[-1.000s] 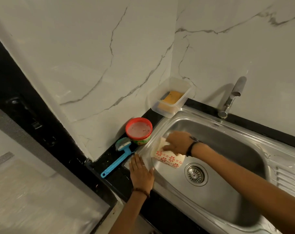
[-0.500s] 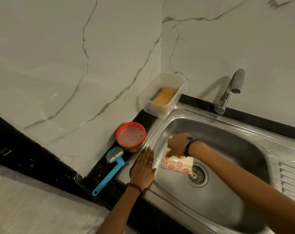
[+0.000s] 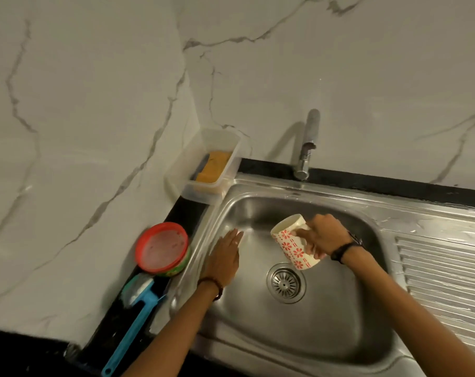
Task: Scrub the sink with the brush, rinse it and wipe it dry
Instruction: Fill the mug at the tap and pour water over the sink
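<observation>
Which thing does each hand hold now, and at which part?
The right hand holds the mug by its side, tilted. The left hand holds nothing; it rests flat on the sink.

Steel sink (image 3: 258,330); blue brush (image 3: 138,308) on counter.

sink (image 3: 339,336): brushed steel, satin sheen, ribbed drainboard. tap (image 3: 308,148): polished chrome. mug (image 3: 290,240): glossy ceramic, red floral print. brush (image 3: 138,319): smooth blue plastic. wall (image 3: 95,104): veined marble-look, smooth. tub (image 3: 211,164): translucent plastic.
</observation>
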